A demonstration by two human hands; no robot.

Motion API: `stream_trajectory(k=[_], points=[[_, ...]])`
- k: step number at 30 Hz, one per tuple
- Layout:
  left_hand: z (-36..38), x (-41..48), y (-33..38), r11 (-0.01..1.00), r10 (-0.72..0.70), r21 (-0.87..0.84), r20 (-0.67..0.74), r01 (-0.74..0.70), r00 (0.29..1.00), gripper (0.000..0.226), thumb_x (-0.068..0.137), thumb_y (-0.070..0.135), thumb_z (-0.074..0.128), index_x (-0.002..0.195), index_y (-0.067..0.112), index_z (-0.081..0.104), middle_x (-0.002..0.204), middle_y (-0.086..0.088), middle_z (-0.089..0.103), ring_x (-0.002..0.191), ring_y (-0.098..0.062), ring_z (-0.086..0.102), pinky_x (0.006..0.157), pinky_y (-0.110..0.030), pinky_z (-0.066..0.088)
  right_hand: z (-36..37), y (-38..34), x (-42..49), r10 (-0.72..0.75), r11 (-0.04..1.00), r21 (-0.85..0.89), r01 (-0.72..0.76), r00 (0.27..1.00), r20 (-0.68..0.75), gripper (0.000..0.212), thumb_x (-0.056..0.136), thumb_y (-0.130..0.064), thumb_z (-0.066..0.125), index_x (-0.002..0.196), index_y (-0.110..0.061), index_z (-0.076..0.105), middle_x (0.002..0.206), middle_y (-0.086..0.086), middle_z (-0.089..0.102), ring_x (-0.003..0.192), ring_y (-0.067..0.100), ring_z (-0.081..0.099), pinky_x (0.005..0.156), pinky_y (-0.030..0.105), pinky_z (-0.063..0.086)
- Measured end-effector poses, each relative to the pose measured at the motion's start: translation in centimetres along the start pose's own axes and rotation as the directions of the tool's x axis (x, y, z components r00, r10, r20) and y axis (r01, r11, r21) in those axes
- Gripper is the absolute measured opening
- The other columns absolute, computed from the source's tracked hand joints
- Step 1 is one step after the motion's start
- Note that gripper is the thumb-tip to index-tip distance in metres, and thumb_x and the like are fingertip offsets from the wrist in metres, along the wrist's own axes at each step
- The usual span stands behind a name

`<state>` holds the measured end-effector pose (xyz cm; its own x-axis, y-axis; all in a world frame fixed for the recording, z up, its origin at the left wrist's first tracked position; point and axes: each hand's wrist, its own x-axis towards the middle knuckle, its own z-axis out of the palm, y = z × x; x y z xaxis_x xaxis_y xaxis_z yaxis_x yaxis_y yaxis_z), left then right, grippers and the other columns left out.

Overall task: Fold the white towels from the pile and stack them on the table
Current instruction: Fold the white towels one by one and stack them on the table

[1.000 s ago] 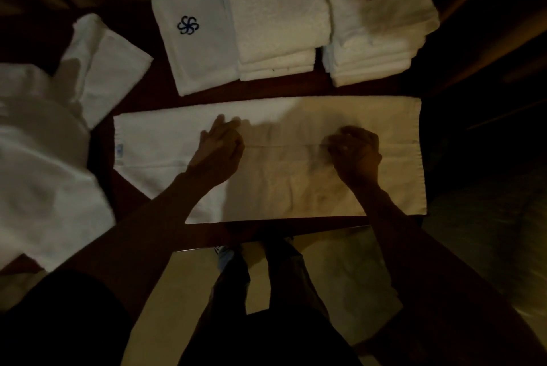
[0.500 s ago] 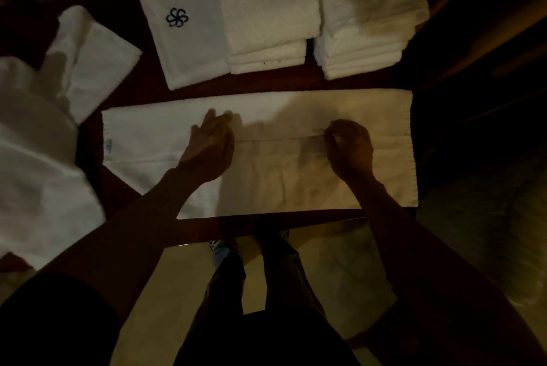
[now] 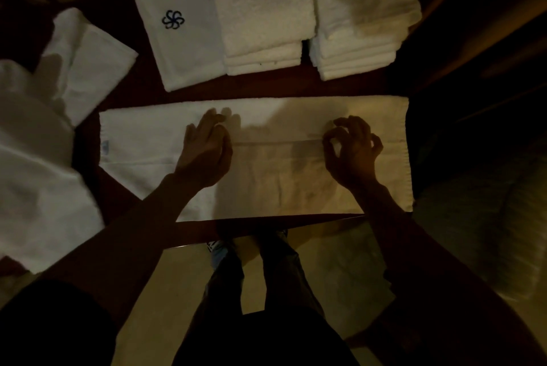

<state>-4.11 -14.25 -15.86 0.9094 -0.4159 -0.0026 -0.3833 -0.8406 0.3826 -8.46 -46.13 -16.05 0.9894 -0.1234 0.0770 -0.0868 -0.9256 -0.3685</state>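
White towel [image 3: 281,176], folded lengthwise, is lying at centre of the table [image 3: 266,87]. Left hand [image 3: 205,152] is pressing flat on it; right hand [image 3: 353,152] is pinching its fold edge. Three folded stacks [image 3: 266,10] are sitting at 12 o'clock. The unfolded pile [image 3: 35,143] is waiting at 9 o'clock, so probably midway.

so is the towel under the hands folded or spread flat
Partly folded: a layer's edge runs across the towel between the left hand and right hand.
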Motion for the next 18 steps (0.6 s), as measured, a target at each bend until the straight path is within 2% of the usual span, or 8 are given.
stream_trajectory(k=[4,7,9,11,12,14,16,18], points=[[0.4,-0.3,-0.5,0.999,0.012,0.036,0.100,-0.016,0.995,0.022,0.097,0.024,0.040,0.099,0.006,0.052,0.154,-0.017,0.037,0.151,-0.032,0.020,0.104,-0.074,0.030,0.9,0.9,-0.9,-0.120,0.991,0.066,0.114,0.988,0.097,0.035,0.088,-0.036,0.049,0.114,-0.015,0.062,0.140,0.009,0.054,0.140,0.029,0.041,0.102,0.061,0.041],[0.6,-0.2,-0.6,0.995,-0.017,0.098,0.138,0.004,0.990,0.016,0.089,0.026,0.055,0.090,0.010,0.056,0.157,-0.013,0.034,0.151,-0.029,0.018,0.103,-0.074,0.029,1.6,1.7,-0.8,-0.194,0.979,0.094,0.184,0.973,0.124,0.031,0.085,-0.039,0.057,0.101,-0.013,0.064,0.138,0.014,0.056,0.138,0.033,0.045,0.100,0.057,0.047],[0.6,0.0,-0.3,0.993,-0.036,0.113,0.093,0.025,0.995,0.027,0.087,0.036,0.052,0.094,0.011,0.059,0.156,-0.011,0.036,0.150,-0.028,0.022,0.108,-0.069,0.028,1.4,1.3,-0.3,-0.160,0.983,0.099,0.153,0.985,0.067,0.031,0.084,-0.042,0.061,0.094,-0.013,0.065,0.131,0.013,0.060,0.131,0.033,0.050,0.095,0.055,0.051],[0.7,0.5,0.1,0.991,-0.056,0.119,0.029,0.053,0.998,0.042,0.088,0.044,0.047,0.111,0.011,0.058,0.155,-0.012,0.038,0.148,-0.029,0.026,0.108,-0.066,0.031,1.2,0.5,0.1,-0.077,0.995,0.065,0.079,0.996,-0.034,0.038,0.086,-0.046,0.061,0.105,-0.012,0.064,0.132,0.014,0.058,0.129,0.033,0.050,0.093,0.055,0.051],[0.8,0.9,0.4,0.988,-0.082,0.135,0.030,0.078,0.996,0.049,0.090,0.048,0.047,0.123,0.013,0.055,0.156,-0.011,0.035,0.149,-0.029,0.024,0.107,-0.067,0.031,1.2,0.1,0.3,-0.023,0.999,0.033,0.024,0.999,-0.031,0.047,0.086,-0.051,0.061,0.116,-0.014,0.062,0.139,0.014,0.053,0.134,0.033,0.045,0.097,0.056,0.049],[1.0,1.3,1.0,0.970,-0.179,0.190,0.126,0.153,0.976,0.068,0.091,0.059,0.046,0.148,0.024,0.034,0.164,-0.006,0.017,0.153,-0.029,0.009,0.108,-0.073,0.023,1.3,-0.9,0.5,0.109,0.993,-0.068,-0.100,0.982,0.154,0.074,0.084,-0.067,0.057,0.144,-0.026,0.043,0.159,0.012,0.029,0.149,0.034,0.023,0.110,0.064,0.032],[1.3,1.6,1.2,0.955,-0.257,0.210,0.226,0.210,0.940,0.083,0.089,0.073,0.039,0.156,0.034,0.010,0.167,0.001,-0.002,0.153,-0.029,-0.006,0.108,-0.077,0.011,1.9,-1.3,0.4,0.201,0.975,-0.158,-0.157,0.924,0.325,0.094,0.081,-0.080,0.050,0.157,-0.036,0.016,0.168,0.006,0.002,0.154,0.031,-0.002,0.114,0.068,0.012],[1.5,1.7,1.1,0.951,-0.279,0.210,0.262,0.228,0.924,0.091,0.083,0.084,0.031,0.156,0.039,0.001,0.166,0.007,-0.012,0.152,-0.027,-0.015,0.108,-0.078,0.005,2.2,-1.5,0.7,0.214,0.971,-0.181,-0.155,0.902,0.374,0.103,0.078,-0.086,0.044,0.158,-0.038,0.001,0.167,0.004,-0.012,0.153,0.031,-0.013,0.113,0.070,0.002]])
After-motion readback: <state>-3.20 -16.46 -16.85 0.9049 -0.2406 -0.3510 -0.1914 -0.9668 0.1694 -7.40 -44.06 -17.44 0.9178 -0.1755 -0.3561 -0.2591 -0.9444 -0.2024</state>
